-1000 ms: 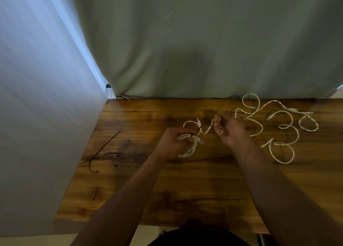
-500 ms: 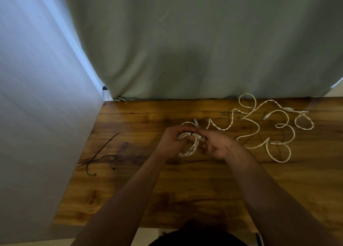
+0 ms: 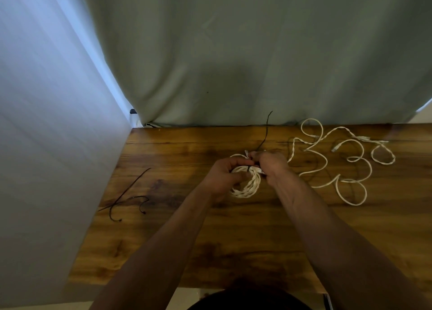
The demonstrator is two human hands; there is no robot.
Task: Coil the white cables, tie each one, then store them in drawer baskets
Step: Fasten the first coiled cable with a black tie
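The tail of the black tie (image 3: 265, 134) now flicks up toward the curtain (image 3: 257, 52) as the right hand (image 3: 272, 163) pinches it, while the left hand (image 3: 224, 176) grips the coiled white cable (image 3: 247, 188) mid-way across the wooden table (image 3: 210, 251), apparently to keep its loops bunched.

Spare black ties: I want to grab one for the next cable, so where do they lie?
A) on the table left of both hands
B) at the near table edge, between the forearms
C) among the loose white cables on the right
A: the spare black ties lie on the wooden table left of the left hand, which grips the coiled cable; the loose white cables lie right of the right hand.
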